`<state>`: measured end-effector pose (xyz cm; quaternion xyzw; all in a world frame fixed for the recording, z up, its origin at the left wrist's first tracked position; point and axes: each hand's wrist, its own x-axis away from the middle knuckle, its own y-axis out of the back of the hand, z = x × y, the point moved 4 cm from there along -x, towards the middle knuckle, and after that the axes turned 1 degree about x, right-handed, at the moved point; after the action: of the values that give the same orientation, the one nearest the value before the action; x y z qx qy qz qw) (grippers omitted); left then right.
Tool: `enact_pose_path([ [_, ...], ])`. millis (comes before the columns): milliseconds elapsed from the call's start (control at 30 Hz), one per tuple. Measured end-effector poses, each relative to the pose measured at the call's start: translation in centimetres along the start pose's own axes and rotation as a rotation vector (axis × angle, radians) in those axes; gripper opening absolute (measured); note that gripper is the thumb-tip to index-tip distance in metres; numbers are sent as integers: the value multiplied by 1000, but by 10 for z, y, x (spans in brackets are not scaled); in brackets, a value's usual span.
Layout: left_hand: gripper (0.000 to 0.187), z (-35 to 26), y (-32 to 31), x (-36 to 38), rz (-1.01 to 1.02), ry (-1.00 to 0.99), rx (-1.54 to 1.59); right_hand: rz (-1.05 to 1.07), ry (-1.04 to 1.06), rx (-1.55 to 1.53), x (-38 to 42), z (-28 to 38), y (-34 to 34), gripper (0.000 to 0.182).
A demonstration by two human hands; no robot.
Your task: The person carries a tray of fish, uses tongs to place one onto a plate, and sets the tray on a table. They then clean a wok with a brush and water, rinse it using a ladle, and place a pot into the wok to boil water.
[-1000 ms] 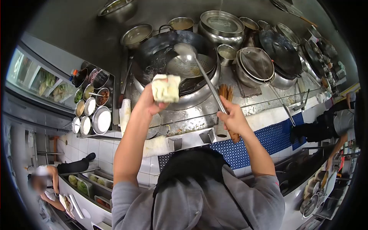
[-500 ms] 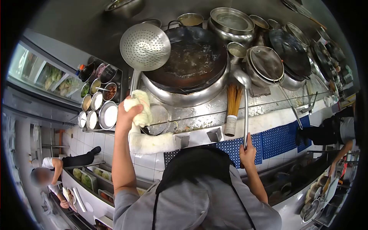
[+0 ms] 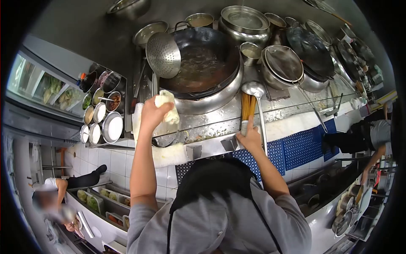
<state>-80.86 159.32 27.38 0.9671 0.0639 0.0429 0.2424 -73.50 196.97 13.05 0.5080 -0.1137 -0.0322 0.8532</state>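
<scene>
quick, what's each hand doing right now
Left hand: closed on a white cloth wrapped round the skimmer handle.
Right hand: at the ladle handle by the bamboo brush; grip cannot be told.

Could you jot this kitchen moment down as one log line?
left hand: grips white cloth | right hand: at bamboo brush, ladle beside | wok: skimmer on rim

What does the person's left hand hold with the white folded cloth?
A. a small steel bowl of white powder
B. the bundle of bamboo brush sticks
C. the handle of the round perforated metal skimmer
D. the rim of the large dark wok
C: the left hand wraps the white folded cloth around the handle of the round perforated metal skimmer, which leans at the large dark wok.
</scene>
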Motion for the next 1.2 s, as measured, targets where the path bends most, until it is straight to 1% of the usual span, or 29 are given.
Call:
enact_pose_path([
  [33, 37, -3, -1, -6, -6, -19, -111, 26, -9, -4, -3, -1, -1, 77],
  [133, 34, -12, 1, -15, 100, 297, 290, 319, -229, -900, 8, -30, 30, 76],
  [167, 30, -10, 2, -20, 93, 358, 498, 366, -305, -1040, 16, -32, 56, 74],
  [200, 29, -6, 7, -25, 142, 430, 631, 415, -384, -1186, 26, -31, 83, 74],
  [267, 31, -11, 4, -24, 195, 437, 673, 639, -274, -1399, 37, -38, 122, 70],
  [333, 32, -19, -7, -12, 107, 318, 436, 573, -71, -1497, 44, -15, 146, 69],
  [367, 30, -9, -12, -13, 155, 229, 344, 533, 31, -1542, 45, -6, 150, 68],
  [400, 28, -13, -13, -4, 168, 213, 197, 385, 152, -1341, 34, -3, 144, 68],
  [467, 29, -28, -15, 12, 127, 85, 23, 96, 361, -918, -6, 12, 130, 68],
  [500, 30, -31, -13, 17, 130, 70, -30, 23, 394, -807, -23, 29, 135, 65],
  [533, 30, -36, -11, 21, 118, 51, -7, -49, 426, -694, -40, 51, 139, 62],
  [600, 30, -50, -5, 32, 89, 12, 42, -114, 440, -545, -63, 102, 143, 56],
  [633, 29, -55, -1, 35, 102, 13, 37, -123, 479, -564, -74, 127, 142, 54],
  [667, 29, -65, -2, 42, 104, 12, 96, -131, 519, -579, -86, 150, 138, 53],
  [733, 28, -82, -5, 54, 102, 9, 223, -255, 788, -582, -106, 196, 125, 48],
  [767, 29, -84, -4, 58, 117, -28, 211, -282, 757, -383, -122, 207, 125, 45],
  [800, 31, -83, -2, 65, 114, -8, 317, -300, 723, -189, -133, 217, 125, 41],
  [833, 32, -83, 2, 69, 106, 5, 425, -344, 674, -157, -144, 219, 134, 37],
  [867, 33, -82, 5, 72, 93, 14, 539, -382, 672, -256, -146, 223, 147, 40],
  [900, 37, -69, 10, 71, 96, 37, 486, -349, 639, -298, -146, 230, 155, 41],
  [933, 37, -64, 9, 73, 87, 43, 513, -311, 596, -340, -143, 233, 159, 43],
  [1000, 38, -60, 4, 77, 88, 60, 554, -295, 682, -447, -123, 244, 159, 45],
  [1033, 39, -61, 0, 80, 101, 45, 500, -232, 725, -378, -119, 251, 148, 45],
  [1067, 39, -60, -1, 81, 116, 51, 523, -192, 792, -357, -117, 256, 140, 42],
  [1133, 38, -58, -5, 85, 142, 64, 573, -333, 716, -99, -129, 259, 142, 47],
  [1167, 38, -61, -6, 84, 151, 95, 614, -343, 662, -93, -133, 263, 147, 47],
  [1200, 37, -58, -6, 82, 143, 91, 621, -356, 665, -123, -132, 264, 152, 47],
])
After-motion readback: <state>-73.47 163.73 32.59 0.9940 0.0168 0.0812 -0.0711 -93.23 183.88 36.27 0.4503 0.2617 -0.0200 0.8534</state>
